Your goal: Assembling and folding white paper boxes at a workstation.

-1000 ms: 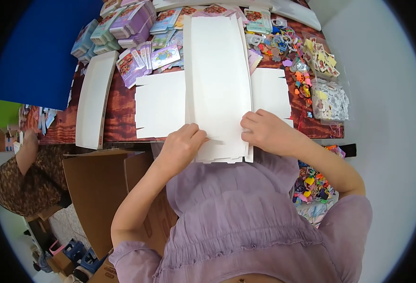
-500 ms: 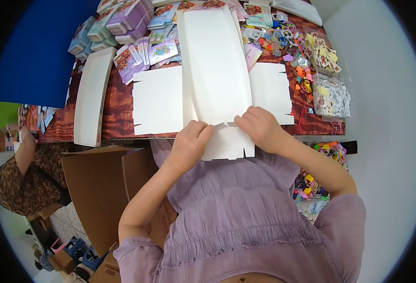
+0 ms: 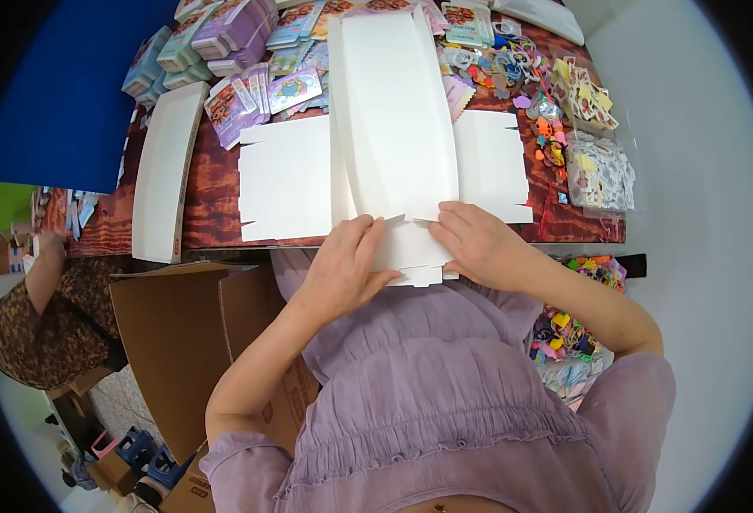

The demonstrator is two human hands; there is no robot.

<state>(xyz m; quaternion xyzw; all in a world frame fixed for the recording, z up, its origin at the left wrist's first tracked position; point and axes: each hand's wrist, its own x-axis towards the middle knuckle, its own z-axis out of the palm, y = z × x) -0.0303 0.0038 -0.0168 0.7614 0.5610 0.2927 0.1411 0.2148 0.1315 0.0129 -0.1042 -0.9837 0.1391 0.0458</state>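
Note:
A white cardboard box blank [image 3: 398,111] lies on the table, its long panel running away from me with side walls partly raised. Wide flaps spread out flat to its left and right. At its near end, a notched end flap [image 3: 411,245] hangs past the table edge. My left hand [image 3: 347,263] grips the left side of that flap, thumb below and fingers on the fold. On the right side of the flap, my right hand [image 3: 479,245] is closed in the same way, its thumb mostly hidden. Small corner tabs stick up between the two hands.
An assembled white tray [image 3: 167,171] lies to the left. Stacked card packs [image 3: 231,38] and loose cards fill the back. Colourful small trinkets [image 3: 547,141] and a clear bag [image 3: 600,175] lie right. An open brown carton [image 3: 171,342] stands below left; another person's arm [image 3: 45,274] shows farther left.
Both thumbs have come down onto the end flap, and the flap is more bent at the fold. My right hand has shifted slightly nearer to me.

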